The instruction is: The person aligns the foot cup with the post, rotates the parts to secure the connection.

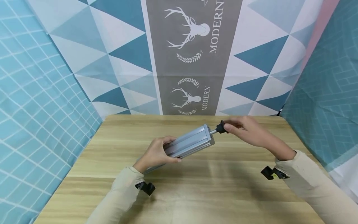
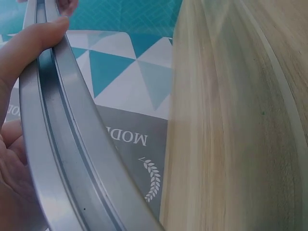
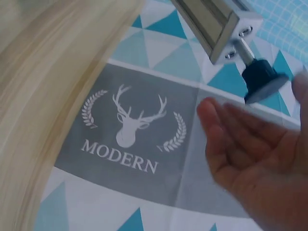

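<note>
Raised over the table, a long silver aluminium profile [image 1: 191,141] slants up to the right. My left hand [image 1: 156,152] grips it around the middle, thumb on the near side. A lengthwise groove runs along the profile [image 2: 98,144] in the left wrist view. From its right end sticks a metal rod carrying a black levelling foot [image 1: 221,127]. Close beside that foot is my right hand [image 1: 249,130]. The right wrist view has the foot [image 3: 262,79] between the thumb and the loosely bent fingers of the hand [image 3: 255,163], with a visible gap to the fingers.
The wooden table [image 1: 195,193] lies below both hands. Behind it hangs a patterned cloth [image 1: 193,68] with deer heads and triangles. Blue tiled-pattern sheets [image 1: 33,102] flank the table. Black straps with small devices [image 1: 145,187] sit on both wrists.
</note>
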A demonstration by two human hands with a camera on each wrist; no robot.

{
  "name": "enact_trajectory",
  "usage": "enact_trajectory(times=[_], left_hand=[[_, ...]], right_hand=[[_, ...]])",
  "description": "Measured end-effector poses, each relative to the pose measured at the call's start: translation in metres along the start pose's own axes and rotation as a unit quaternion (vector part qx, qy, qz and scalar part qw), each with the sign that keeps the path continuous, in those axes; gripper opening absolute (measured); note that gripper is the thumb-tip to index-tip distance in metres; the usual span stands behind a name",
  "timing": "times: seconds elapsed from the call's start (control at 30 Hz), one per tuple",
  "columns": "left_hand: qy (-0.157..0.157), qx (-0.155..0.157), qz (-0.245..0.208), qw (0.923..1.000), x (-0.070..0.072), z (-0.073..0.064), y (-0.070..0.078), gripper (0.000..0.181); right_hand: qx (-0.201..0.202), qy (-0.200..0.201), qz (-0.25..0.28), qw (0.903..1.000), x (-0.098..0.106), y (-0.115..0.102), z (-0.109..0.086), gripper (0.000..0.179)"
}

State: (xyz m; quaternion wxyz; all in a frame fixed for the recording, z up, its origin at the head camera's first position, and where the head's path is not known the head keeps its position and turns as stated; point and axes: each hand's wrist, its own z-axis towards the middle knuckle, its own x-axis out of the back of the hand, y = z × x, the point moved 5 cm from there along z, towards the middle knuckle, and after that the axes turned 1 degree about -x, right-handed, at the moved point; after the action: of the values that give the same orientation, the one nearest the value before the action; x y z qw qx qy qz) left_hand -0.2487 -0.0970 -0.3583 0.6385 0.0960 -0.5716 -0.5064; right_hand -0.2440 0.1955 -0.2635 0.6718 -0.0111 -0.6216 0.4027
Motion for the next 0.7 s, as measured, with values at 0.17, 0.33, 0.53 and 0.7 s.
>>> enact_trajectory(times=[0.17, 0.33, 0.53, 0.7], left_hand=[[0.002, 0.015, -0.007, 0.9999, -0.0009, 0.0011, -0.0016, 0.070], [0.004, 0.016, -0.001, 0.9999, -0.0006, 0.0005, -0.0021, 0.070], [0.003, 0.012, 0.005, 0.9999, -0.0022, 0.0023, -0.0022, 0.068], [0.002, 0.009, 0.007, 0.9999, -0.0036, 0.0026, -0.0023, 0.068]], right_hand=[[0.046, -0.022, 0.028, 0.9983, 0.0041, -0.0012, -0.0063, 0.065], [0.103, -0.010, 0.022, 0.9944, 0.0044, -0.0043, -0.0066, 0.064], [0.087, 0.040, -0.006, 0.9954, 0.0022, -0.0024, -0.0040, 0.042], [-0.007, 0.048, 0.005, 0.9988, -0.0030, 0.0049, -0.0014, 0.026]])
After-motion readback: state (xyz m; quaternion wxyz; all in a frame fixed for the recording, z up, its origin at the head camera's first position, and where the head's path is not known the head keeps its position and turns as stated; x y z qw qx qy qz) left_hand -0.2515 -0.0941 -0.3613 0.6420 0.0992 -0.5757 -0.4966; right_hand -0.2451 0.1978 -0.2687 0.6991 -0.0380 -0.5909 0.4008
